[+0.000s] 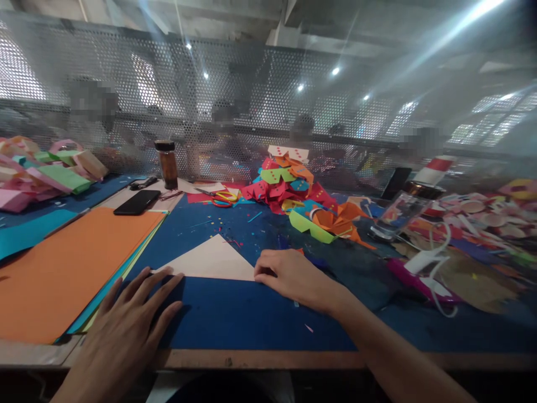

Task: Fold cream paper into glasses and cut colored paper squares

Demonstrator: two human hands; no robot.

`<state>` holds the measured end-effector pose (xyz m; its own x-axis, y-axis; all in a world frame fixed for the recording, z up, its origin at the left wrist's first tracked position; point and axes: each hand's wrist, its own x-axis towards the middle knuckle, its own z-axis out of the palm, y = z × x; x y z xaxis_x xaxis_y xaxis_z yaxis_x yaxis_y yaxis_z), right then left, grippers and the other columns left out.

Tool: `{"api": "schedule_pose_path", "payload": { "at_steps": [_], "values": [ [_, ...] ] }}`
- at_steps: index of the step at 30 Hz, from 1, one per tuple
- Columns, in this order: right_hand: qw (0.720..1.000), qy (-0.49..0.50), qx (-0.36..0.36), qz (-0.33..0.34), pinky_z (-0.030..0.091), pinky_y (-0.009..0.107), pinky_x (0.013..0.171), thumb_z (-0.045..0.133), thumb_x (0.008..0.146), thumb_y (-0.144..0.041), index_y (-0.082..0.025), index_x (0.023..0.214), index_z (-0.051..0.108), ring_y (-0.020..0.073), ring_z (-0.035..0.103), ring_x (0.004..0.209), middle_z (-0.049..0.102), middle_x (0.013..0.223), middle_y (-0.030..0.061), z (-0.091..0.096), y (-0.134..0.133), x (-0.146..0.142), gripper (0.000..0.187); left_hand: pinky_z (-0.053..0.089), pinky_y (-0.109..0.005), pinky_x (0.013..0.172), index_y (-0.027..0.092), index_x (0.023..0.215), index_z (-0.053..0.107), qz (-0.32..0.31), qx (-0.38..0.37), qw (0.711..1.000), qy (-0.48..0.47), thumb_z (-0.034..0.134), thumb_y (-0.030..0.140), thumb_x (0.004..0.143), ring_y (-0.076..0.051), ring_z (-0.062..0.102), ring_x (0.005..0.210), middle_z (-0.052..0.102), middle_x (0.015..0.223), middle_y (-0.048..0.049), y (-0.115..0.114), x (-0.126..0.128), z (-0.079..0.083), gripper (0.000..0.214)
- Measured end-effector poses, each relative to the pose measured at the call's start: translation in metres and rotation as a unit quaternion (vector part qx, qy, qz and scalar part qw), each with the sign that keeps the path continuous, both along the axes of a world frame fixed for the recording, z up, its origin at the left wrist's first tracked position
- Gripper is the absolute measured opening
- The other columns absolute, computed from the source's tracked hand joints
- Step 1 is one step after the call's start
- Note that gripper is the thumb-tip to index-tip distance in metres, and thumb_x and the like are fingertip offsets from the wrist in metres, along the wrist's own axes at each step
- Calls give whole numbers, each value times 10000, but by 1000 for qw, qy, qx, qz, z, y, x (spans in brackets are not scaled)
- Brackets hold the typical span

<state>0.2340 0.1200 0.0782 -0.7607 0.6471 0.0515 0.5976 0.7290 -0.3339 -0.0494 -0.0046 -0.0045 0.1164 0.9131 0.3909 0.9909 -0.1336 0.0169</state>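
Pale paper triangle lies on the blue bench, at the centre of the frame. My right grip pinches its right corner; my left grip, lower left, is spread, fingertips at the left corner. If I pulled unevenly, the paper could skew or crease crookedly. Loose scraps beyond its peak could get trapped underneath and dent it. A careless leftward sweep might disturb the orange sheets.
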Motion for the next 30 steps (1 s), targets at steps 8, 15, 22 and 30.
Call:
{"api": "schedule_pose_path", "payload": {
  "at_steps": [8, 15, 22, 30],
  "values": [
    [999, -11, 39, -13, 355, 338, 785, 539, 873, -164, -217, 847, 590, 170, 564, 822, 661, 872, 7, -14, 4, -3, 78, 340, -677, 1018, 363, 1239, 583, 0, 10, 999, -36, 362, 435, 939, -363, 444, 1306, 589, 1354, -18, -2, 3, 3, 379],
    [997, -45, 69, 6, 329, 351, 798, 465, 841, -80, -226, 932, 538, 193, 524, 894, 597, 981, 31, -12, -1, 3, 187, 320, -676, 1026, 346, 1256, 581, -1, 14, 1000, -28, 345, 448, 943, -373, 428, 1317, 582, 1361, -28, -1, 2, 1, 405],
    [993, -80, 78, 26, 315, 350, 802, 425, 801, -36, -225, 1006, 504, 198, 491, 918, 554, 1030, 43, -11, -2, 7, 290, 295, -663, 1041, 321, 1261, 591, -4, 2, 1000, -19, 330, 441, 945, -379, 408, 1331, 576, 1373, -32, -1, 2, 0, 427],
    [994, -74, 74, 36, 302, 346, 787, 440, 729, 10, -225, 1002, 506, 194, 498, 909, 567, 1020, 32, -11, 1, 8, 367, 279, -640, 1056, 302, 1324, 550, 0, 2, 1000, -14, 349, 429, 940, -366, 390, 1344, 553, 1401, -41, -2, 0, -2, 452]
  ]
}}
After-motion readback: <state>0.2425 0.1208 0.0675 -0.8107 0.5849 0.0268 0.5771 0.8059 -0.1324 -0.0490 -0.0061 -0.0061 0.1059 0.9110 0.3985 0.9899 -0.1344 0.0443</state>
